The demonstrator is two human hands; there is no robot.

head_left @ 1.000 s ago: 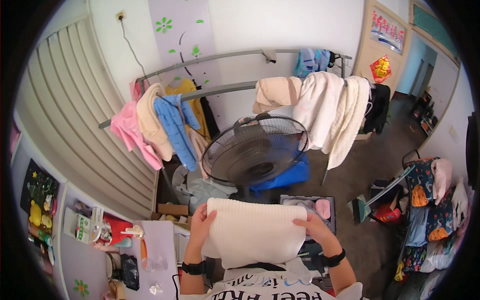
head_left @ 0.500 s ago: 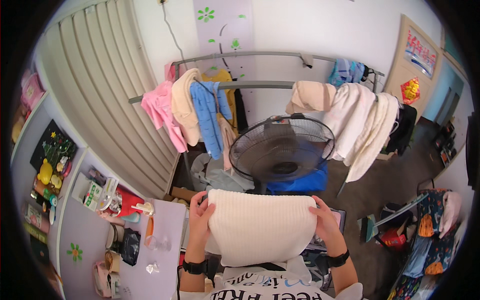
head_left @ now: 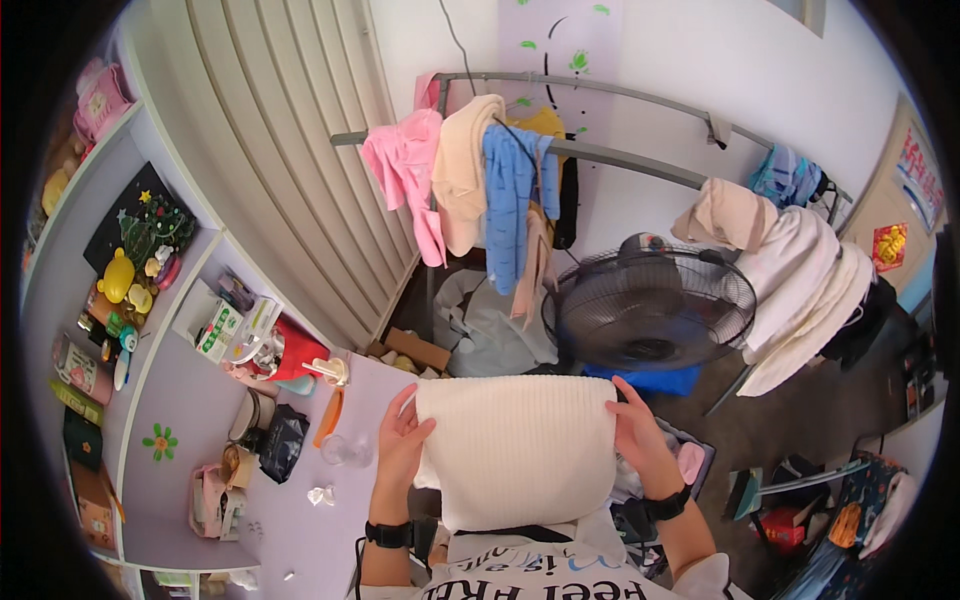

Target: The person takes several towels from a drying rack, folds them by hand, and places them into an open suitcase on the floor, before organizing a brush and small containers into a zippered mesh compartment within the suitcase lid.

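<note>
Between my two hands hangs a cream-white ribbed knit cloth [head_left: 517,450], folded into a rough rectangle; I cannot tell whether it is a garment or a towel. My left hand [head_left: 402,435] pinches its upper left corner, thumb in front and fingers behind. At the upper right corner my right hand [head_left: 637,425] grips the edge the same way. The cloth is held out in front of my chest, its lower edge against my printed white shirt [head_left: 540,570]. Fingers behind the fabric are partly hidden.
Ahead stand a black fan [head_left: 650,310] and a metal drying rack [head_left: 630,160] with clothes over its bars. To the left is a lilac desk [head_left: 290,530] with shelves and small items. An open suitcase [head_left: 690,450] lies partly hidden behind my right arm; clothes hang at far right.
My view has swung to the left, so the rack and fan sit further right and more of the desk shows. Both hands keep hold of the cloth at about the same height.
</note>
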